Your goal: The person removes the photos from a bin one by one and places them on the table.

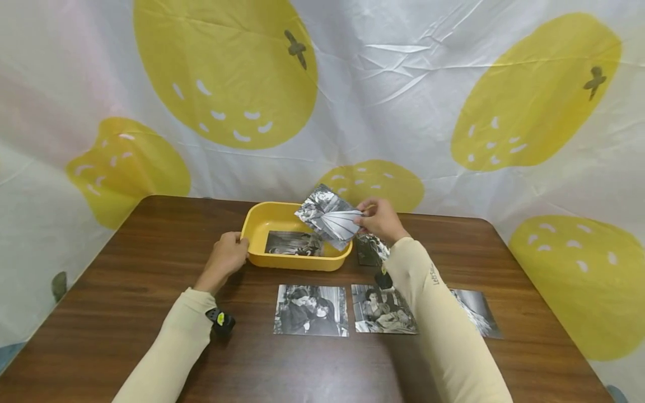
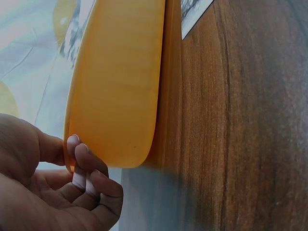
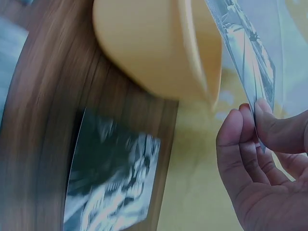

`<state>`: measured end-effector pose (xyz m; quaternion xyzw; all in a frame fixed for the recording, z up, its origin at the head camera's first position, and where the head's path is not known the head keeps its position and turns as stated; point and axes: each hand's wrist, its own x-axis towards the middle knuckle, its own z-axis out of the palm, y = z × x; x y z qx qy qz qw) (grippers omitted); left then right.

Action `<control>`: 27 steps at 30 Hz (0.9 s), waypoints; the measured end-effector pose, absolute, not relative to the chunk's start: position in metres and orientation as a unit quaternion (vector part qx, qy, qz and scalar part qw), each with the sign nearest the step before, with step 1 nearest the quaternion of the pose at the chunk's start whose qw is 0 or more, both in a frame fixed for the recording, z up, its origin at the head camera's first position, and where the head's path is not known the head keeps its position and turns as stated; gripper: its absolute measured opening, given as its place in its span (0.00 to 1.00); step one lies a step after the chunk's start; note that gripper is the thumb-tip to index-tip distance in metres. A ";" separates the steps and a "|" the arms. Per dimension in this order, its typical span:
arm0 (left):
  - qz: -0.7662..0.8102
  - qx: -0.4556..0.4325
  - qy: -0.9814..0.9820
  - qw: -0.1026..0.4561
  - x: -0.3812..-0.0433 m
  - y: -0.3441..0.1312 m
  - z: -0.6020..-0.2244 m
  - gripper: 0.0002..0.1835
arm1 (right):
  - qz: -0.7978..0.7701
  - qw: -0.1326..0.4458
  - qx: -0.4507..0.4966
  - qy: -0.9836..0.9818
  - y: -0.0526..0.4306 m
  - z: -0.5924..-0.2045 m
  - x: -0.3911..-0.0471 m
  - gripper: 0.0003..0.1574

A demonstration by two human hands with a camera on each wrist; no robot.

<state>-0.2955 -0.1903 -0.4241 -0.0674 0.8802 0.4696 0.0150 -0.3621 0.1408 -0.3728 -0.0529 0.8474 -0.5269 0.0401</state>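
Seemingly midway here, right hand [image 1: 381, 220] pinches a glossy black-and-white photo [image 1: 328, 217] over the oblong yellow plastic tray [image 1: 297, 261] near the brown wooden table's [image 1: 126, 291] far edge, left hand [image 1: 228, 253] gripping the tray, one photo [image 1: 287, 242] in, four photos [image 1: 311, 310] out.

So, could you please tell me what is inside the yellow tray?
A monochrome photo lies inside the yellow tray, hiding anything beneath it. The held photo also blocks the view of part of the tray's right side.

Six photos [image 1: 328, 219], one tub [image 1: 297, 262], two hands [image 1: 225, 257], one table [image 1: 252, 369].
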 end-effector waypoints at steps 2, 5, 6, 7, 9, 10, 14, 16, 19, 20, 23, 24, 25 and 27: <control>0.470 -0.069 0.880 0.018 -0.295 -0.190 -0.424 0.18 | -0.528 0.035 -0.043 0.848 0.152 -0.373 -0.361 0.19; 0.471 -0.068 0.879 0.021 -0.295 -0.190 -0.424 0.18 | -0.529 0.029 -0.034 0.847 0.171 -0.375 -0.359 0.19; 0.471 -0.068 0.879 0.022 -0.295 -0.190 -0.424 0.18 | -0.531 0.025 -0.034 0.846 0.177 -0.376 -0.359 0.19; 0.471 -0.067 0.879 0.021 -0.295 -0.190 -0.424 0.18 | -0.531 0.021 -0.033 0.846 0.184 -0.377 -0.358 0.19; 0.471 -0.064 0.879 0.021 -0.296 -0.191 -0.424 0.18 | -0.531 0.012 -0.030 0.847 0.196 -0.378 -0.357 0.19; 0.472 -0.063 0.879 0.020 -0.295 -0.191 -0.424 0.18 | -0.528 0.007 -0.027 0.849 0.203 -0.379 -0.356 0.19; 0.474 -0.064 0.878 0.023 -0.295 -0.192 -0.424 0.18 | -0.525 -0.004 0.002 0.851 0.224 -0.382 -0.351 0.20; 0.475 -0.066 0.877 0.025 -0.295 -0.192 -0.424 0.18 | -0.521 -0.003 0.017 0.853 0.234 -0.383 -0.349 0.20; 0.475 -0.065 0.877 0.025 -0.296 -0.192 -0.425 0.19 | -0.514 -0.006 0.031 0.857 0.248 -0.385 -0.347 0.21; 0.475 -0.065 0.877 0.025 -0.296 -0.192 -0.425 0.19 | -0.510 -0.008 0.039 0.859 0.252 -0.385 -0.346 0.22; 0.476 -0.064 0.877 0.024 -0.296 -0.192 -0.425 0.19 | -0.502 -0.015 0.060 0.863 0.263 -0.388 -0.344 0.22; 0.476 -0.064 0.877 0.025 -0.296 -0.191 -0.424 0.19 | -0.497 -0.017 0.070 0.865 0.266 -0.389 -0.343 0.23; 0.476 -0.065 0.877 0.025 -0.296 -0.191 -0.424 0.19 | -0.492 -0.019 0.078 0.867 0.268 -0.390 -0.342 0.23; 0.474 -0.066 0.878 0.023 -0.296 -0.191 -0.424 0.19 | -0.493 -0.025 0.100 0.864 0.273 -0.393 -0.340 0.24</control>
